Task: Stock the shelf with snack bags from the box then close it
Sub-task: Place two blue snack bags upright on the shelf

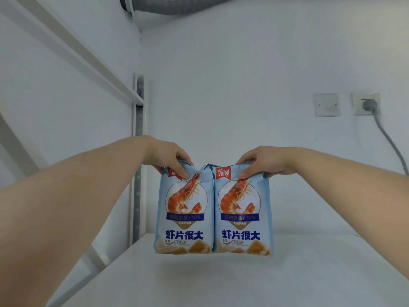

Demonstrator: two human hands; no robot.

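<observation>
Two pale blue prawn-cracker bags stand upright side by side over the white shelf board (221, 280), their long edges touching down the middle. Each front shows an orange prawn, a dark blue band, big blue Chinese characters and the word CRISP. The left hand (168, 160) pinches the top of the left bag (184, 213), thumb on the front beside the red logo, fingers behind. The right hand (261, 162) grips the top of the right bag (242, 213) the same way, thumb on the front. Whether the bags' bottom edges rest on the board or hang just above it cannot be told; a faint shadow lies under them. A white slotted upright (138, 151) rises at the far left corner, with an upper shelf (73, 52) running off to the left. On the far wall to the right sit a blank plate (327, 105) and a socket (366, 103) with a grey plug and cable.
</observation>
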